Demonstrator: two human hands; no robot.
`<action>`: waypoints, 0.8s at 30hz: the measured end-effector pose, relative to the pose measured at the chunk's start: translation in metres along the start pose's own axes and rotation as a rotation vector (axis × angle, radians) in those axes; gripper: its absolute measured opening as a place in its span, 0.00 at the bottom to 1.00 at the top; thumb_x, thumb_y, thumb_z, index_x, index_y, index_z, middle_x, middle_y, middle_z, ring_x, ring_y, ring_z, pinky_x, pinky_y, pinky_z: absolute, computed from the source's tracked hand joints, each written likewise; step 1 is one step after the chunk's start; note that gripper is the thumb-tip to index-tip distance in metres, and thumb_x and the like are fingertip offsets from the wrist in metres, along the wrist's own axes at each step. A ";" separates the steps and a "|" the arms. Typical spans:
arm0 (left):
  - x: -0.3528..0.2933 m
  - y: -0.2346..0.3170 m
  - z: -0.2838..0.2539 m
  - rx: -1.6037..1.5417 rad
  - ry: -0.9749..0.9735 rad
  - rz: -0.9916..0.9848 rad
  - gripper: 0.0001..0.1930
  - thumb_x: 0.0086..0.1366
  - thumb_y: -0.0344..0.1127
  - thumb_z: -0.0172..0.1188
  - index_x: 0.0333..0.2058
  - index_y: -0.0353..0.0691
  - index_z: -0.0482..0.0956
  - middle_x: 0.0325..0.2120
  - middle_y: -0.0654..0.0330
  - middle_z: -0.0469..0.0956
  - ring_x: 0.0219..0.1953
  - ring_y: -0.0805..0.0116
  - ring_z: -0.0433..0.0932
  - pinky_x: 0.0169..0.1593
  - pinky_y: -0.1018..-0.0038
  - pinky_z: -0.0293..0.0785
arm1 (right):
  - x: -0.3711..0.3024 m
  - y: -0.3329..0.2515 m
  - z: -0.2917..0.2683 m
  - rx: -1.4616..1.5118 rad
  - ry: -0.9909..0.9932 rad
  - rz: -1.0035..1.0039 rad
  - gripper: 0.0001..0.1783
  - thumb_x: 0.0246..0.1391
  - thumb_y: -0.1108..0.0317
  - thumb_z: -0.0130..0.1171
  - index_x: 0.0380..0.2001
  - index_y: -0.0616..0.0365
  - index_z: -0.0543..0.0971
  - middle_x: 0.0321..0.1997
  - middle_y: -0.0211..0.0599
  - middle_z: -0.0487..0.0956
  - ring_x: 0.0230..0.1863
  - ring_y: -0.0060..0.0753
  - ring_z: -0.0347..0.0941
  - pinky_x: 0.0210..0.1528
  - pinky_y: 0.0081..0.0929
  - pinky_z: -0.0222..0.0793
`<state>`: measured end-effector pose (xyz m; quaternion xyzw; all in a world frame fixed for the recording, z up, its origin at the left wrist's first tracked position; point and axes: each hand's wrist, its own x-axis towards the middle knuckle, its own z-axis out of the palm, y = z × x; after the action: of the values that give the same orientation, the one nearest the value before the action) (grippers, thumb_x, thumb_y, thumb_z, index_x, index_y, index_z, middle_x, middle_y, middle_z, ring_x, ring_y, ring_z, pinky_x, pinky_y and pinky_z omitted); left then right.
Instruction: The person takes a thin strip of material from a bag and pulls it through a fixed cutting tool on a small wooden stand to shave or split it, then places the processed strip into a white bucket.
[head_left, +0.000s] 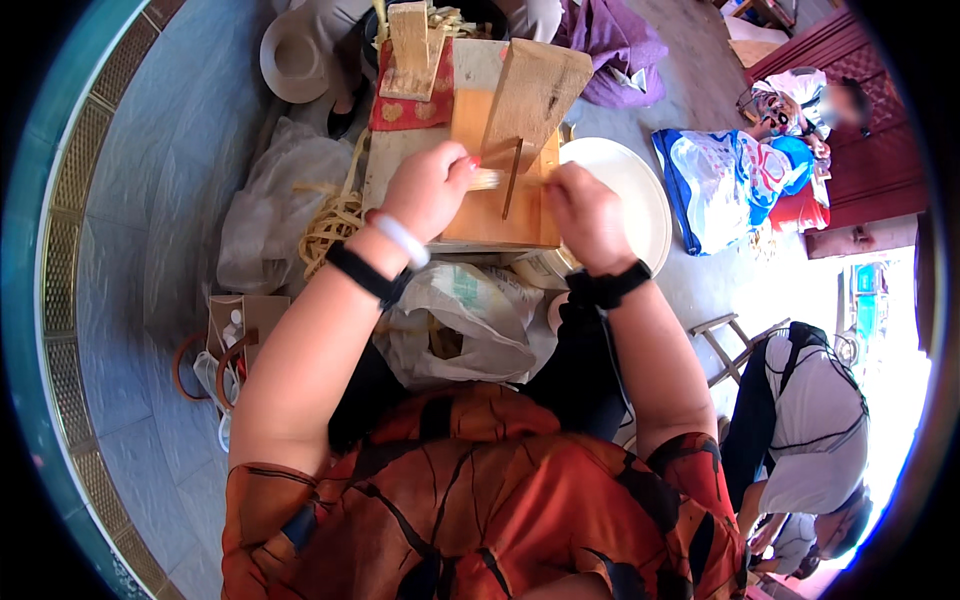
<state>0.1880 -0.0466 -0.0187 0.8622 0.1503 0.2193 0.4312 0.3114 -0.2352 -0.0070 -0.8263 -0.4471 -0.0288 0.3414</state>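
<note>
My left hand [428, 188] is closed around a short pale bundle of strips or fibres [487, 180], whose end sticks out past the fingertips; its exact kind is too blurred to tell. My right hand [590, 215] is curled shut, slightly smeared, and whatever its fingers hold is hidden. Between the hands lies an orange-brown wooden board [475, 222]. A thick, rough wooden block [540, 85] stands tilted over it, and a thin dark rod [512, 182] slants up in front of the block. Black bands circle both wrists.
A round white lid or basin [640, 215] lies beside my right hand. Left are curled pale strips [330, 225] and a plastic bag [275, 195]. A white sack [465, 310] sits before my lap. Another wooden stand [410, 60] is opposite. Other people sit nearby, one bending at right [815, 410].
</note>
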 end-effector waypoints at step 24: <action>-0.111 0.055 -0.019 -1.324 -0.411 -0.325 0.16 0.64 0.33 0.56 0.48 0.33 0.71 0.40 0.54 0.78 0.35 0.73 0.73 0.41 0.76 0.70 | -0.107 -0.090 -0.024 0.493 -0.349 -0.358 0.16 0.44 0.81 0.57 0.39 0.59 0.72 0.30 0.39 0.77 0.31 0.49 0.75 0.35 0.38 0.72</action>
<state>0.0871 -0.1150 0.0086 0.4098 0.0279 0.0307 0.9112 0.1850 -0.2936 0.0219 -0.6198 -0.6300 0.1626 0.4387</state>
